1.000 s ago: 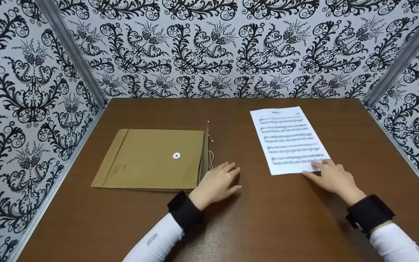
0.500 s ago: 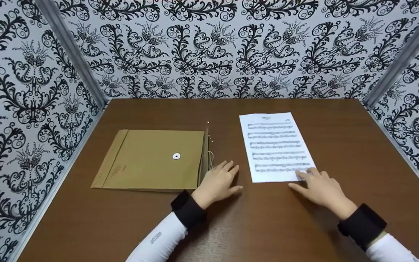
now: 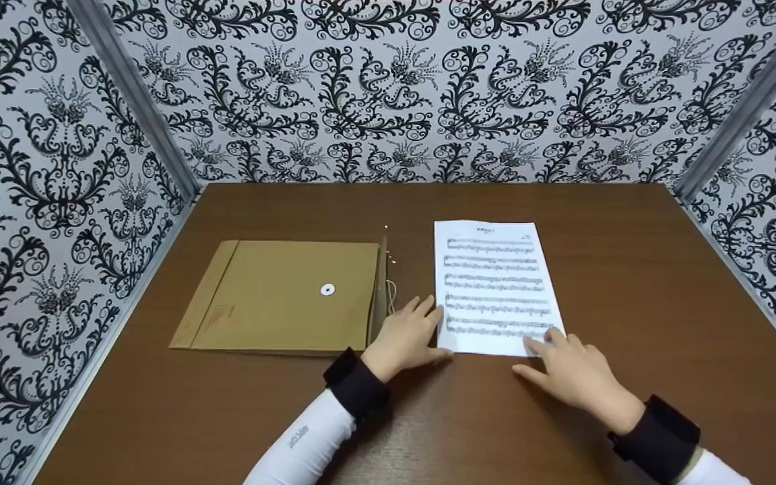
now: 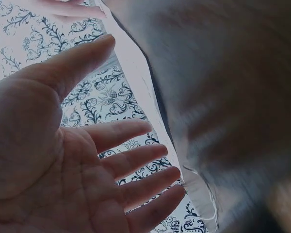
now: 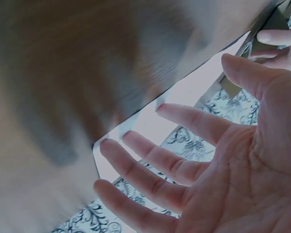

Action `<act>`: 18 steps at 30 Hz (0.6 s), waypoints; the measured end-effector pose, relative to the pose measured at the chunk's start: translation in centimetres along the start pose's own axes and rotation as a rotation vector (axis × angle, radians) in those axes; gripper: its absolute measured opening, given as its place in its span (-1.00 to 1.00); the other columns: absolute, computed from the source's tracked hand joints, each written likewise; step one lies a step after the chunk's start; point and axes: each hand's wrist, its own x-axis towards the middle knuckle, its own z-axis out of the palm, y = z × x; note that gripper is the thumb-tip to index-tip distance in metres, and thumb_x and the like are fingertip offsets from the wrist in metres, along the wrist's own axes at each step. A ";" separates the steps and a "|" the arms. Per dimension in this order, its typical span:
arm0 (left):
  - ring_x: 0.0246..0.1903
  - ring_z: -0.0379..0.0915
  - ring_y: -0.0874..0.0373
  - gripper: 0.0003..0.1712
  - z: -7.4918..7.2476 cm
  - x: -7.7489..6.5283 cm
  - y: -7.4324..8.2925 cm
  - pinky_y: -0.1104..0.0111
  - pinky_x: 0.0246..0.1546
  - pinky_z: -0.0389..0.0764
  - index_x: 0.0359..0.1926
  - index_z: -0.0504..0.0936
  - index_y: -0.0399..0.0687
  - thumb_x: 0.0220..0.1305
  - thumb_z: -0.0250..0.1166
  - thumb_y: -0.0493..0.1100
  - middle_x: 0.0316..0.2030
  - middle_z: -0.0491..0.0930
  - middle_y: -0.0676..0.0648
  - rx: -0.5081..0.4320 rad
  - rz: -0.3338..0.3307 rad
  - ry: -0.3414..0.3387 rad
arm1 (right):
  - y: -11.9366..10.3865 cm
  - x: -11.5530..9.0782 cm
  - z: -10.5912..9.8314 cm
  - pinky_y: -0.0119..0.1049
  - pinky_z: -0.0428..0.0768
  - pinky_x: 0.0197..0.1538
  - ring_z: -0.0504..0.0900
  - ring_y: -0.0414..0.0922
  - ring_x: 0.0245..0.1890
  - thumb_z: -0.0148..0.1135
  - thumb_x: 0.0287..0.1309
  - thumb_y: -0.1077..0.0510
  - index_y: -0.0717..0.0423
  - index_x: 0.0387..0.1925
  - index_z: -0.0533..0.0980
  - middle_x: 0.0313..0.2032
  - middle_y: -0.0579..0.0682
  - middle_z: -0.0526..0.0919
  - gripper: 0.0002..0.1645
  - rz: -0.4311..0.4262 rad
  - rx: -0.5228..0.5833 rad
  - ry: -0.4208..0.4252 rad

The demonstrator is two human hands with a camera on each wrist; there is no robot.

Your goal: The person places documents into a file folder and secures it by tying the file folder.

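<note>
Sheet (image 3: pixel 494 289) points away from me lengthwise, title (image 3: pixel 486 230) farthest, shifted leftward; my left hand (image 3: pixel 404 338), right hand (image 3: pixel 575 372), outstretched, apparently grip nothing.

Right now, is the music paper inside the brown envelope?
No, the music paper lies out on the table, to the right of the brown envelope.

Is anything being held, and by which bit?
Nothing is gripped. The right hand just touches the music paper by its near right corner; the left hand is at its left edge.
</note>
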 end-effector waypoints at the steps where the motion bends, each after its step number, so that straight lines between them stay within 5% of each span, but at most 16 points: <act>1: 0.48 0.32 -0.19 -0.07 0.0 0.0 0.0 0.02 0.35 0.55 0.45 0.41 -0.08 0.22 0.39 0.33 0.50 0.35 -0.20 -0.001 0.002 0.000 | -0.2 -0.1 0.0 0.01 0.57 -0.35 0.61 0.21 -0.13 0.16 0.33 -0.37 0.02 0.27 0.58 0.05 0.26 0.58 -0.27 0.000 0.000 -0.008; 18: 0.50 0.28 -0.16 0.09 0.2 0.1 -0.1 0.06 0.44 0.46 0.48 0.36 -0.13 0.08 0.47 0.35 0.51 0.32 -0.18 0.015 -0.004 -0.059 | -2.2 -0.9 -0.5 0.05 0.60 -0.39 0.61 0.25 0.01 0.19 0.33 -0.34 -0.03 0.28 0.57 0.15 0.27 0.56 -0.32 0.007 0.058 -0.112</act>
